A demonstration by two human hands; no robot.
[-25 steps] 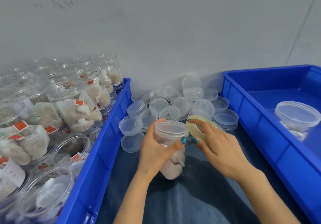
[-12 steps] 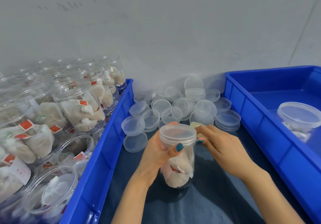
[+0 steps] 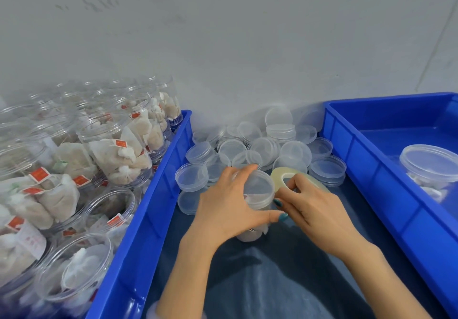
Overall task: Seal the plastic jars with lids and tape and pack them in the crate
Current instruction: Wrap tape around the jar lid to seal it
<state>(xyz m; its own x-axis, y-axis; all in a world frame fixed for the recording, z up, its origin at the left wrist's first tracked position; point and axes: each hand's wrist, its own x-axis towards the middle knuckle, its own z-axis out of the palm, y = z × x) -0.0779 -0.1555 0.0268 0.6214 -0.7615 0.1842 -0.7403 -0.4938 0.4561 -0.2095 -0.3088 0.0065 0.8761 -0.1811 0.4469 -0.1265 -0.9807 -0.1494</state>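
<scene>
We face a pale grey wall [image 3: 223,46], faint scuff marks [image 3: 99,4] near its upper left. Below us lies a dark blue cloth [image 3: 285,284], wrinkled and partly in shadow.

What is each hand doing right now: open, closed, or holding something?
Left hand: closed, gripping the lidded jar.
Right hand: closed, pinching the tape roll beside the jar.

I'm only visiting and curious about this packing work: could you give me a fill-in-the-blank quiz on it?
The left hand grips a clear plastic jar closed with a ____.
The right hand holds a yellowish translucent roll of ____.
Loose clear round lids lie piled between two ____ plastic crates.
Missing: lid; tape; blue.
</scene>
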